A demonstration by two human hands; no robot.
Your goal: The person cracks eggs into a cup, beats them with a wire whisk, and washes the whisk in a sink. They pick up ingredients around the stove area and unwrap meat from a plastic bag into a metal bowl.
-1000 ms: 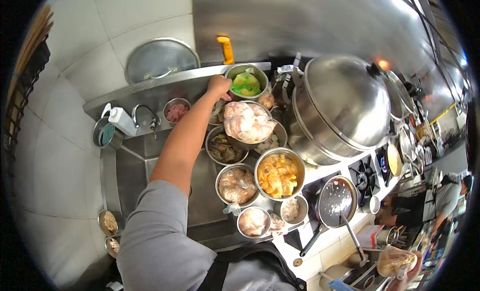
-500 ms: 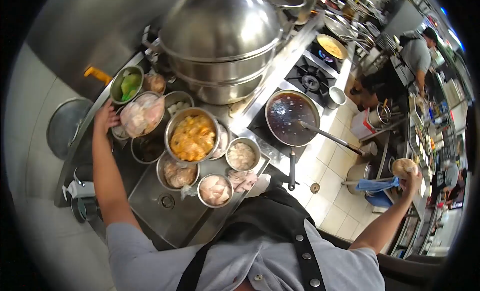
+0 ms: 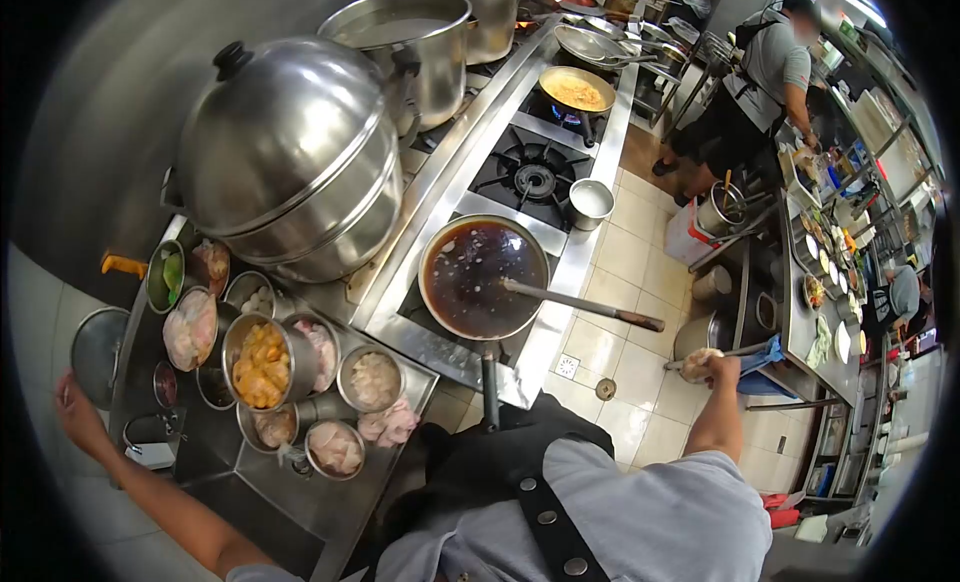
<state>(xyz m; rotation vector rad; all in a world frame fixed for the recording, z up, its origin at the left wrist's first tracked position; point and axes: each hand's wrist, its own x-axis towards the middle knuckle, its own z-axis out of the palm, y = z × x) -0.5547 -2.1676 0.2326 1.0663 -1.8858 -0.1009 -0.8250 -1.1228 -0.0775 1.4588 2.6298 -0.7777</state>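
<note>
My left hand (image 3: pixel 78 414) is at the far left with its fingers apart, holding nothing. It is near a round metal lid or pan (image 3: pixel 98 354) and left of the clustered bowls. My right hand (image 3: pixel 722 370) reaches out over the floor at the right, its fingers closed on a roundish beige item (image 3: pixel 697 364) whose kind I cannot make out. Among the bowls are orange marinated pieces (image 3: pixel 261 367), a bagged pale meat portion (image 3: pixel 190 329) and a bowl of pale raw meat (image 3: pixel 335 449). A pan of dark brown liquid (image 3: pixel 480 282) with a long-handled ladle (image 3: pixel 590 307) sits on the stove.
A large domed steamer (image 3: pixel 290 152) stands behind the bowls. Beyond the pan are a burner (image 3: pixel 535 182), a small metal pot (image 3: pixel 590 202) and a lit pan (image 3: pixel 577 89). Blue cloth (image 3: pixel 765 352) hangs by a shelf at the right. Another person (image 3: pixel 770 77) stands at the far counter.
My left hand has left the bowls and moved outward to the left. My right hand still holds the beige item, now lower and nearer the blue cloth. The view has turned toward the stove.
</note>
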